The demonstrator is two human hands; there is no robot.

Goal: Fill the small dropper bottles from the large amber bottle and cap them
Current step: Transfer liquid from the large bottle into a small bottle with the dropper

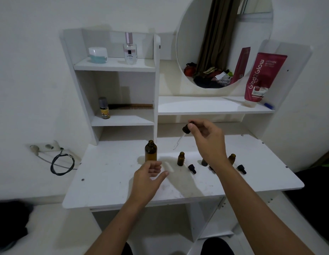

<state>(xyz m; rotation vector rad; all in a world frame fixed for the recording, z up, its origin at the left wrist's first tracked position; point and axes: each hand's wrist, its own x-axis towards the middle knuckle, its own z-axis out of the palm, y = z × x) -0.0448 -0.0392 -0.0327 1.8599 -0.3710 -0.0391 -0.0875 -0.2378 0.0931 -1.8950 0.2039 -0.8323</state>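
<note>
Right hand (204, 133) pinches dropper (184, 134) by bulb, pipette slanting down-left toward large amber bottle (151, 150), uncapped, upright. Left hand (149, 173) relaxed, empty, just near of it on counter (104, 181).

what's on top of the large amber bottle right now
Nothing: the large amber bottle stands uncapped, its neck open. The right hand holds the dropper cap in the air. Whether liquid is inside cannot be told.

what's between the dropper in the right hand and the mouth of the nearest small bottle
Nothing visible. The dropper held by the right hand hangs above and behind the open small bottle, with only air between its tip and the mouth.
</note>
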